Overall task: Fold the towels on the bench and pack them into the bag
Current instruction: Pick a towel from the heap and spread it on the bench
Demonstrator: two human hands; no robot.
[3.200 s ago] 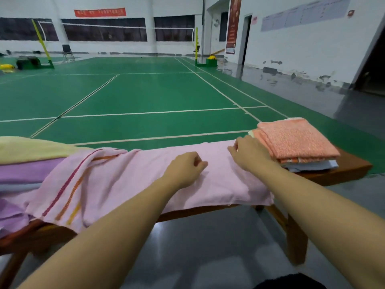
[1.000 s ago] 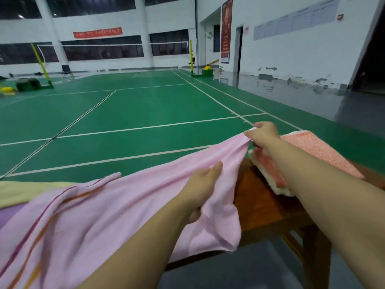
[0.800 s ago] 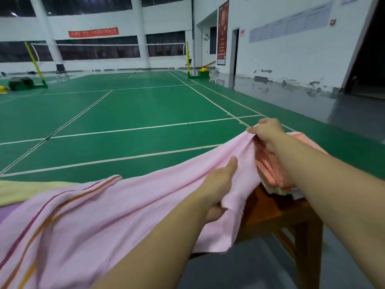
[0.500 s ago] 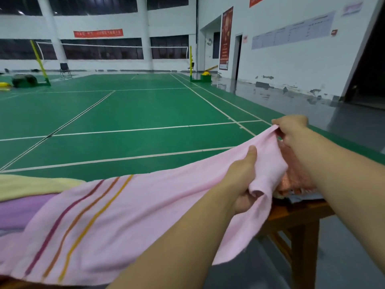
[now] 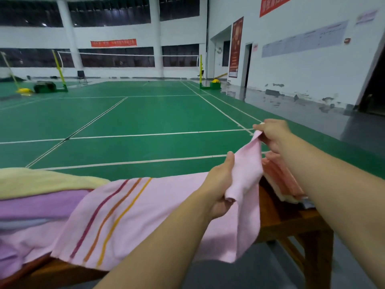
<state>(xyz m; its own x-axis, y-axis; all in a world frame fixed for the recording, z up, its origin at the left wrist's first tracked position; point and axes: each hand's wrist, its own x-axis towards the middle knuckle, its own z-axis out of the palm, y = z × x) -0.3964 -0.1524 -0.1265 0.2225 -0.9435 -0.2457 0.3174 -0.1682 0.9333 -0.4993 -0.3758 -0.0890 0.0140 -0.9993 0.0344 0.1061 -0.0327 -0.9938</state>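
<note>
1. Head view: pink towel (image 5: 145, 213) draped over the worktop (image 5: 287, 220), right end lifted.
2. Right hand (image 5: 273, 134) pinching the far corner; left hand (image 5: 220, 184) gripping the near edge, fingers curled round cloth.
3. Orange stack (image 5: 281, 178) just beside, on the worktop.

Lay along the bench (image 5: 291, 220): towel (image 5: 145, 209) at centre, over a heap of towels (image 5: 37, 197) at left; folded stack (image 5: 281, 180) at right, behind the right forearm. Held up at the towel's right end between left hand (image 5: 220, 184) and right hand (image 5: 273, 132), farther right and higher.
</note>
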